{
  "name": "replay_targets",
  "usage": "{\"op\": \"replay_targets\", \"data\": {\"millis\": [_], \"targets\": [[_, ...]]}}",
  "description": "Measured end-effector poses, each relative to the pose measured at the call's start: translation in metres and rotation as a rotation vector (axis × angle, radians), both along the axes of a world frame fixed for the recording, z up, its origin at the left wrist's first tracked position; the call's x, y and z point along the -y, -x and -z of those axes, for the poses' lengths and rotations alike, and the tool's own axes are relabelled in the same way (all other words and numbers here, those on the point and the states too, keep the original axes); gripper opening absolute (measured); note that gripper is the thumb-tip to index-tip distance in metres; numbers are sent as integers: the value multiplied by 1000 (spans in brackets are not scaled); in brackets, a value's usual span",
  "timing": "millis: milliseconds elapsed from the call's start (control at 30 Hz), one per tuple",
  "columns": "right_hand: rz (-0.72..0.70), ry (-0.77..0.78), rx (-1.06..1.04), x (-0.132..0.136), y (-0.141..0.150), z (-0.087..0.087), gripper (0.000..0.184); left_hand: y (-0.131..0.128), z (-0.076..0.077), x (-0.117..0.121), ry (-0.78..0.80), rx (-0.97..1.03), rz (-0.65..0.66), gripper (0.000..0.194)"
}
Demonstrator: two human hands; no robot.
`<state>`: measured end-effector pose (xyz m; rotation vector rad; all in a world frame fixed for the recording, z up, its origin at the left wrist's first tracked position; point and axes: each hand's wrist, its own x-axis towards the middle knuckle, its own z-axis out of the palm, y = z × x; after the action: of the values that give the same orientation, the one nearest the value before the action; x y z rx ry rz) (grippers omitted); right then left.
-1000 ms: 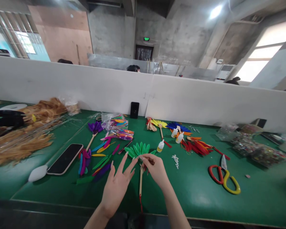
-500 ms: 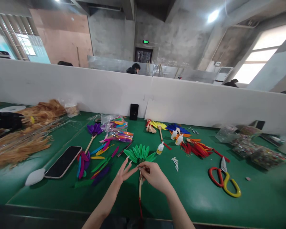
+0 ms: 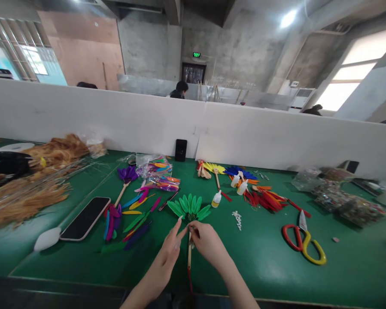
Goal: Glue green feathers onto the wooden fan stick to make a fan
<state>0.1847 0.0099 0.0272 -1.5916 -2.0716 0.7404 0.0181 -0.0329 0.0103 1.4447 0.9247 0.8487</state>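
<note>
A green feather fan (image 3: 190, 206) with a thin wooden handle (image 3: 189, 257) and a red cord (image 3: 190, 281) lies on the table in front of me. My right hand (image 3: 207, 240) is closed in a pinch at the base of the feathers, where the handle starts; its fingertips partly cover that spot. From the left, my left hand (image 3: 169, 253) reaches to the same place with fingers stretched out. One of its fingertips meets the right fingers, and another points at the lower feathers. White glue bottle (image 3: 216, 199) stands just right of the fan, with small white beads (image 3: 237, 219) nearby.
Scissors (image 3: 304, 238) with red and yellow handles lie at the right. Loose coloured feathers (image 3: 136, 223), a purple feather fan (image 3: 127, 174) and a phone (image 3: 86, 219) are at the left. Yellow (image 3: 214, 167) and blue (image 3: 239, 172) fans lie farther back, before a white partition (image 3: 260, 133).
My left hand has moved right and closer to the fan's base, its fingers less spread. The right hand has shifted slightly down, still pinching there.
</note>
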Motion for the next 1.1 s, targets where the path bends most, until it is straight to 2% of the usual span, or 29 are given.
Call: {"op": "replay_targets", "data": {"millis": [200,333,500,600,733,900,1000,1100], "targets": [[47,11,157,2,4,9,25,-13,0,6,-89,-223,-2,59],[69,-2,120,0,5,13,23,-25,-2,13,-209,-346,-1,54],[121,-9,-205,-4,-10,16,24,-24,2,9,-256,-362,-119,51],[177,68,-449,-6,-24,23,25,-11,9,0,-232,-385,-242,47],[291,138,-630,-2,-36,35,32,10,21,-9,-257,-408,-349,39],[297,228,-821,4,-36,44,36,16,32,-12,-369,-452,-377,30],[243,286,-954,6,-32,45,41,9,30,-15,-423,-484,-348,19],[230,305,-1042,7,-26,45,42,1,26,-18,-434,-493,-307,21]]}}
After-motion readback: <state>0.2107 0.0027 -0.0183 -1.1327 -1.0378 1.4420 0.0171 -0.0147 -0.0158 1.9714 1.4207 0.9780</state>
